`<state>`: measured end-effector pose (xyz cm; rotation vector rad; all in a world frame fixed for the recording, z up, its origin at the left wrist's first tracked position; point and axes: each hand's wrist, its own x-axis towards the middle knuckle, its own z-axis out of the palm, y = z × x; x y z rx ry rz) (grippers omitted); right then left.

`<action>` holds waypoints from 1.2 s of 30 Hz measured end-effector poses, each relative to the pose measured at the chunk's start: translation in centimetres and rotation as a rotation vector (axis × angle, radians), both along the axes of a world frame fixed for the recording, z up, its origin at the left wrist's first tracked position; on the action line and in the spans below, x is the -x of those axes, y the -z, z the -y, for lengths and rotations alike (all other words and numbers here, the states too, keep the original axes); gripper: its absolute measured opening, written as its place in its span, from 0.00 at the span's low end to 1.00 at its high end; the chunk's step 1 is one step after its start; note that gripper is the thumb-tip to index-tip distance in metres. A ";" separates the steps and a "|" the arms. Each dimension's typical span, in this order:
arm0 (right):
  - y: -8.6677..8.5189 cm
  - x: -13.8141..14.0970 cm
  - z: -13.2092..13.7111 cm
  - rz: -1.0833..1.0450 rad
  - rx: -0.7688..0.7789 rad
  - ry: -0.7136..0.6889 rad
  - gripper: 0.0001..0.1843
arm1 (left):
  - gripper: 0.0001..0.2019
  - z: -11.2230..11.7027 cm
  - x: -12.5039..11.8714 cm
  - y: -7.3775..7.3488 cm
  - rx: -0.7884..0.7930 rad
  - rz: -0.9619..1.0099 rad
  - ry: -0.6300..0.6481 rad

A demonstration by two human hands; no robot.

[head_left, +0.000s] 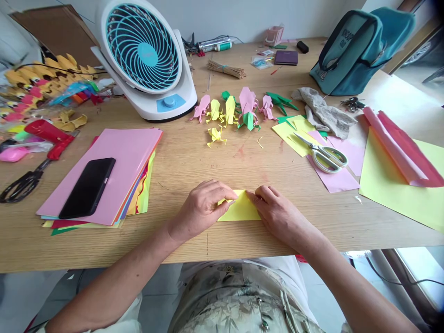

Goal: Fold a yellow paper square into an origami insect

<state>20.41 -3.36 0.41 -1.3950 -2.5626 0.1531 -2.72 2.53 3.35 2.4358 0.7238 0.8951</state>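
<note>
A small yellow sheet of paper (239,212) lies near the front edge of the table, and its long far edge looks folded. My left hand (204,203) is at its left side, thumb and forefinger pinched together over the upper part. At the far right corner, my right hand (277,210) grips the paper with bent fingers and covers its right end. Beyond my hands stand several folded paper figures: a yellow one (216,135) in front, a large pink one (247,99) and a green one (248,121) behind.
Left lies a stack of coloured paper (135,152) with a black phone (88,187) on it. A fan (149,55) stands behind. On the right are scissors (326,155) on paper pieces, a grey cloth (322,111), a large yellow sheet (391,185) and a teal backpack (360,51).
</note>
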 end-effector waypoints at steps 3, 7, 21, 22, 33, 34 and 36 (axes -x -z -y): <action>0.0 0.0 0.0 -0.028 -0.006 0.001 0.21 | 0.08 0.6 0.8 -0.1 -0.105 -0.124 0.049; -0.1 0.1 0.1 -0.035 -0.017 0.009 0.21 | 0.09 0.8 1.6 0.4 -0.227 -0.217 0.108; 0.2 -0.2 0.1 -0.016 -0.019 -0.003 0.24 | 0.12 0.4 3.4 2.1 -0.305 -0.228 0.205; 0.2 -0.2 0.1 -0.014 -0.021 -0.005 0.24 | 0.12 0.4 3.4 2.1 -0.307 -0.236 0.206; -1.1 -1.0 1.2 -0.334 0.035 0.343 0.12 | 0.12 0.9 3.0 2.7 -0.273 -0.172 0.161; -1.1 -1.1 1.5 -0.323 0.054 0.403 0.14 | 0.11 1.0 2.9 2.7 -0.286 -0.171 0.150; -1.2 -0.9 2.0 -0.286 0.087 0.472 0.18 | 0.11 1.1 2.5 2.5 -0.308 -0.167 0.119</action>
